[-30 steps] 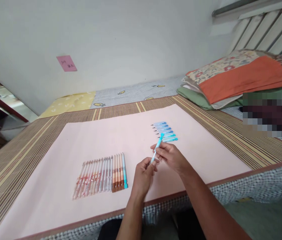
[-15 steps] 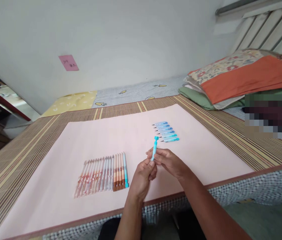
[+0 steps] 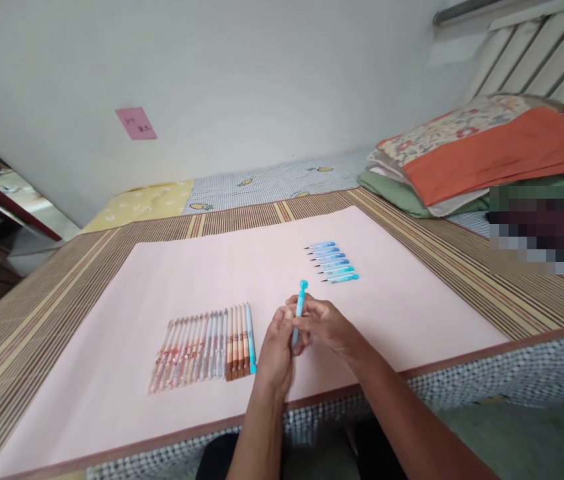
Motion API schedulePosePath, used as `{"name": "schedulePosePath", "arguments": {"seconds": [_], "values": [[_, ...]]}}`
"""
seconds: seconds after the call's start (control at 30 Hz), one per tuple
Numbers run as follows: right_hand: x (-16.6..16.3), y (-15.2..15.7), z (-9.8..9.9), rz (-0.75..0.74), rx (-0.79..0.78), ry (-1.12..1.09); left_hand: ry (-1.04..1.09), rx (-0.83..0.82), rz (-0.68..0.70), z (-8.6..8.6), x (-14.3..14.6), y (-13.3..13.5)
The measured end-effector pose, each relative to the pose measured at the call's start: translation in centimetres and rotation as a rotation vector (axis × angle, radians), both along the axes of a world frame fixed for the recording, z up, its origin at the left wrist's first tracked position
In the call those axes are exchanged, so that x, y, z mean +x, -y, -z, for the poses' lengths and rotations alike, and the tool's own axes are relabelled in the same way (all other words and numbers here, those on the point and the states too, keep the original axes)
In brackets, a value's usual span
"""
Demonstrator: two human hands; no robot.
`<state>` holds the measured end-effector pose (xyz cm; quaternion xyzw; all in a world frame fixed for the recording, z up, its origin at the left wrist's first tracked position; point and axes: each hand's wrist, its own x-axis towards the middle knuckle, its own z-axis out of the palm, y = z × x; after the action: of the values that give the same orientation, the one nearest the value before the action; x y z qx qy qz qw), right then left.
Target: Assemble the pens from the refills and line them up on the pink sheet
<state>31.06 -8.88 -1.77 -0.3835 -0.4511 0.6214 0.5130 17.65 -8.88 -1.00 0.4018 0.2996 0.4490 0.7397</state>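
A turquoise pen stands nearly upright, its round-topped end pointing up and away from me. My left hand is closed around the lower part, and its lower end is largely hidden by fingers. My right hand pinches the barrel from the other side, fingers curled behind it. Left of my hands lies a row of pens, pinkish and clear ones, then brown-and-peach ones, with one turquoise pen at the right end. Beyond my right hand several short blue-and-white pens lie side by side, dark tips pointing left.
A pale pink sheet covers much of the striped mat. Folded bedding is piled at the back right near a radiator. The wall behind carries a pink note.
My hands and the turquoise pen have moved slightly left and nearer to me. My left hand has turned and its fingers sit higher on the pen. The rows lie as before.
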Motion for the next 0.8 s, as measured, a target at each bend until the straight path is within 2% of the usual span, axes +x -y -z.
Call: {"name": "schedulePosePath", "arguments": {"seconds": [0.17, 0.37, 0.63, 0.8], "values": [[-0.1, 0.0, 0.1, -0.024, -0.058, -0.011, 0.020, 0.020, 0.016, 0.2, 0.0, 0.1], [-0.3, -0.1, 0.7, -0.012, -0.119, 0.033, 0.164, -0.134, 0.026, 1.1, 0.2, -0.6], [1.1, 0.7, -1.4, -0.009, 0.065, 0.081, 0.093, -0.132, 0.022, 0.4, 0.0, -0.5], [0.4, 0.7, -1.3, -0.014, 0.049, 0.058, 0.026, -0.128, 0.031, 0.7, 0.5, -0.3]]}}
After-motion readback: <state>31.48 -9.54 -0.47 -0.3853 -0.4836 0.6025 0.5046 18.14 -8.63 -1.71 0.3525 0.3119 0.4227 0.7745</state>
